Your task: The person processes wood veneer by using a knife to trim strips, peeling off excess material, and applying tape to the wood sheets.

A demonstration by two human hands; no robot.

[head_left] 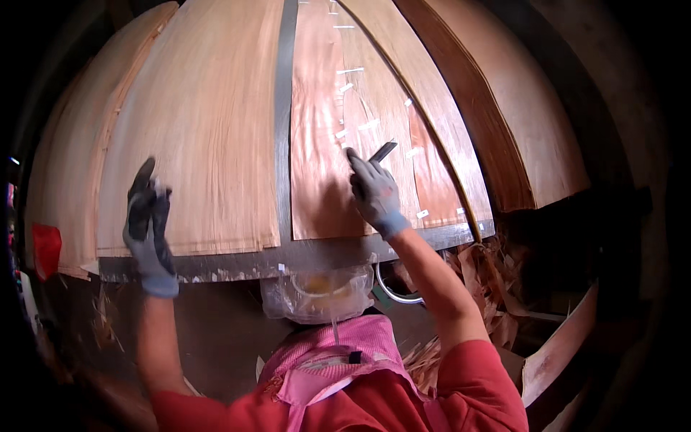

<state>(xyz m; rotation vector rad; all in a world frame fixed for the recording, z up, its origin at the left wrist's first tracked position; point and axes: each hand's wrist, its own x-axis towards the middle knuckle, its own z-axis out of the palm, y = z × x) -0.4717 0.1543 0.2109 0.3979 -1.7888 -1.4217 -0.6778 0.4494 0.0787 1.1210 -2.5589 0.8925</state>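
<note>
A wood veneer sheet (317, 108) lies in front of me, joined along its seam to paler and redder strips by short pieces of white tape (347, 87). My right hand (376, 194), in a grey glove, grips a dark cutter knife (384, 151) that points up and right. Its index finger reaches onto the veneer beside the seam. My left hand (149, 227), gloved in grey and black, is raised over the broad veneer stack (194, 129). Its thumb and fingers close around a small whitish bit, too blurred to name.
A grey metal strip (285, 129) divides the veneers. A dark curved rod (432, 129) runs along the right side, beside a thick brown stack (497, 137). Below the table's front edge (216, 266) hangs a clear plastic bag (317, 295). Veneer scraps (497, 288) lie at lower right; a red cloth (47, 250) sits far left.
</note>
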